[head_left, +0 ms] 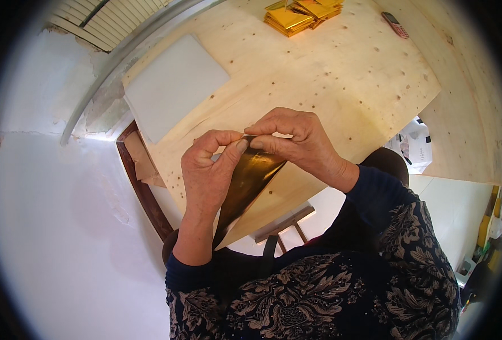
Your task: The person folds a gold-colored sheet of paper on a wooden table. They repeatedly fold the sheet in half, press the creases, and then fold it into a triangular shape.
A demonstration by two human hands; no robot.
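The gold foil sheet (255, 170) hung below the paired grip, its long axis slanting toward the lower left beside the left forearm (197, 229); the left hand (207, 164) was nearer its length. That hand and the right hand (299, 136) each pinched the upper end between thumb and index finger, tips nearly meeting. The foil looked thin, glossy and tapered, lightly creased. Beyond it, the desk (319, 73) of pale, knotted wood bore a smooth grey rectangular sheet (174, 85) and shiny gold packets (290, 20).
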